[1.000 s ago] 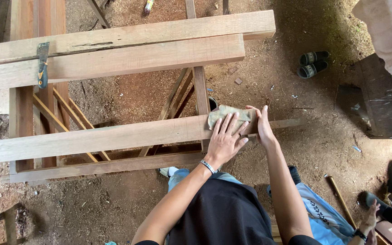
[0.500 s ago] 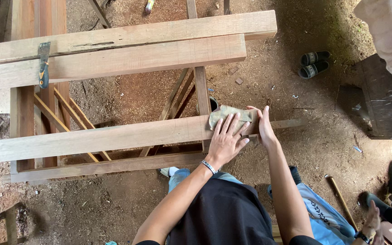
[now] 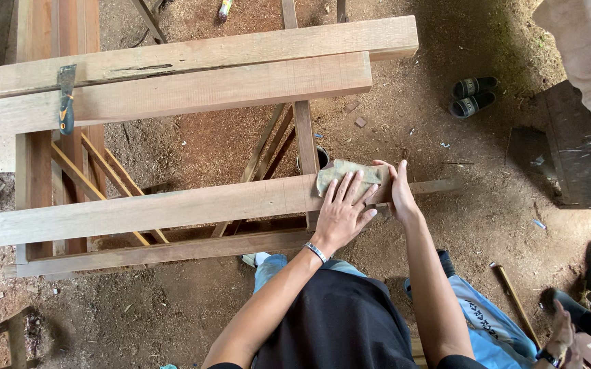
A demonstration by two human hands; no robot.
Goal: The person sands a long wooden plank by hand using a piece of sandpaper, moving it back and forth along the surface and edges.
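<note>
Sandpaper (image 3: 350, 176), a soft, limp tan sheet, is lying on the right end of a long wooden plank (image 3: 145, 212). The left hand (image 3: 342, 213) is pressing it flat with fingers spread, while the right hand (image 3: 398, 195), at three o'clock, is cupping its edge. It probably handles light and flexible, best held under flat palms.

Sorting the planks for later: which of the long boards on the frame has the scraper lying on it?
The middle board, between the far one and the one under the hands: the scraper lies across its left end.
</note>
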